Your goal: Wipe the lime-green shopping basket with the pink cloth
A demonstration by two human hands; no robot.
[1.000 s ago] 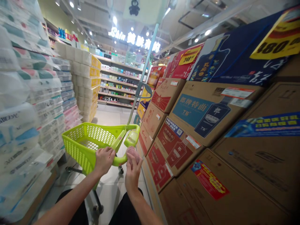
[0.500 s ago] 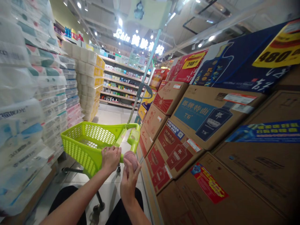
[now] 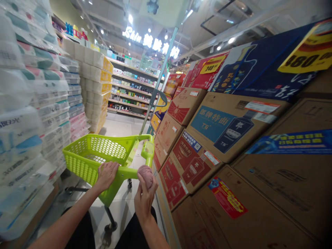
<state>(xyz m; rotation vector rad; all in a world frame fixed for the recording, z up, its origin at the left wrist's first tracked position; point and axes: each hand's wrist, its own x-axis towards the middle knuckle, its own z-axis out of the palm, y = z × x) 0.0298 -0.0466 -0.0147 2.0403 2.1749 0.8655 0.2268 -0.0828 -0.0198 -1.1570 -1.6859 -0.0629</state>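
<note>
A lime-green shopping cart [image 3: 85, 166] with a slotted plastic basket stands in front of my knees. My left hand [image 3: 107, 175] has its fingers curled over the near side rim of the basket. In my right hand [image 3: 145, 197] is a rounded, folded pink bundle [image 3: 145, 175] that looks like soft cloth; its exact kind I cannot make out. The bundle is against the near corner of the cart's handle [image 3: 148, 152], and whether my right fingers also touch the handle is hidden. No goods show inside the visible part of the basket.
Stacked cardboard cartons [image 3: 228, 128] line the right side closely. Packs of tissue paper [image 3: 52, 103] rise on the left. A grey pole with a hook-shaped handle [image 3: 158, 98] stands beyond the cart. Stocked shelves [image 3: 132, 88] cross the far end above the tiled floor [image 3: 116, 122].
My left hand has slid left along the basket rim, away from the right hand. My right hand keeps the pink bundle near the handle corner. The view has shifted slightly.
</note>
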